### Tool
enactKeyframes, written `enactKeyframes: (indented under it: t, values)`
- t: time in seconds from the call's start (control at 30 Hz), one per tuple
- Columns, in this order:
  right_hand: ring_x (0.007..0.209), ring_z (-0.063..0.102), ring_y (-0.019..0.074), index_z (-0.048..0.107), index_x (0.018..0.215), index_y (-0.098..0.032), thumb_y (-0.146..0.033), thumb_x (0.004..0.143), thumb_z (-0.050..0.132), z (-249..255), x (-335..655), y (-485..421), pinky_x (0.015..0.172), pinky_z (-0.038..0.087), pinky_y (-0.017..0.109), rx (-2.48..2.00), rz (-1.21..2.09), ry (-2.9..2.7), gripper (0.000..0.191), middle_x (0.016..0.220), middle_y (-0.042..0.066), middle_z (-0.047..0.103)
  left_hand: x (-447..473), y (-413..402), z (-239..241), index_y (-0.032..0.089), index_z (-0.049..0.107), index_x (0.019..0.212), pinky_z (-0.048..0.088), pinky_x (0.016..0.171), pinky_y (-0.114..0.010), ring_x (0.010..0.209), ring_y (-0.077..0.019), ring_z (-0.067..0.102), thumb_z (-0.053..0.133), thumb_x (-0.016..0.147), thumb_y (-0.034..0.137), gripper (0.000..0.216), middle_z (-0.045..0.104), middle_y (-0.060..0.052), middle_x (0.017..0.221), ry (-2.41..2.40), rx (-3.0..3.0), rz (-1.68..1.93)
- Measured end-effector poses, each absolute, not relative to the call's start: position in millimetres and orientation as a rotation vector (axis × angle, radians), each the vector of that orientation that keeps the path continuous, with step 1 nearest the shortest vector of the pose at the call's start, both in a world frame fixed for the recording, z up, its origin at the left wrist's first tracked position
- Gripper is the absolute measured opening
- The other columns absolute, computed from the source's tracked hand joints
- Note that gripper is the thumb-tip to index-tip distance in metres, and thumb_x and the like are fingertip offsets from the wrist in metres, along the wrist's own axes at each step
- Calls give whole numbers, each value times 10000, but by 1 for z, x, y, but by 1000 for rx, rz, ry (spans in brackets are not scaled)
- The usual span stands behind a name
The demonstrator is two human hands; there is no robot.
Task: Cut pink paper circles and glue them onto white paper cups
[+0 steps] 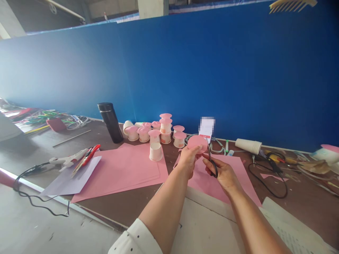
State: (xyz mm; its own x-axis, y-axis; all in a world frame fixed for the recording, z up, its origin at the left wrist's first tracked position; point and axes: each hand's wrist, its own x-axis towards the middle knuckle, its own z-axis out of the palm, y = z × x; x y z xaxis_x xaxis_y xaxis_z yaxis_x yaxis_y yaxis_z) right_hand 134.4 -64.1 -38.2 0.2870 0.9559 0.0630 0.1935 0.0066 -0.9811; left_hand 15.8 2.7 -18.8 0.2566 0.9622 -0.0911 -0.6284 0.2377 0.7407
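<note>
Between the thumb and fingers of my left hand (pixel 189 158) is a round pink paper disc (pixel 196 143), held up above the table. My right hand (pixel 222 173) grips black-handled scissors (pixel 214 167), whose blades point upward at the disc's right edge. I cannot tell whether the blades touch the paper. Pink sheets (pixel 222 187) lie beneath both hands. More pink sheets (pixel 119 169) are spread to the left, with a bare white paper cup (pixel 155 151) on them. Behind it stand several paper cups topped with pink discs (pixel 166 130), some stacked.
A black flask (pixel 110 123) stands at the back left. A glue gun (pixel 69 158) and a red utility knife (pixel 86 160) lie on a pale sheet (pixel 79 178). Nested white cups (pixel 248 145) and tangled cables (pixel 274 176) are on the right. A blue partition (pixel 212 70) rises behind the table.
</note>
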Motion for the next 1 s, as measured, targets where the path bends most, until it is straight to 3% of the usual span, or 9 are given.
enactKeyframes:
  t: [1.0]
  values:
    - [609,517,144,723,1203,-187,-543,740,749,-37,134,-65,645,424,297,-1436,873,-1133,584,608,-22,573,16,8,-23,103,674,952,499,911,-360,832,-191,675,773,690,249,316,710,-124,939,600,639,1159]
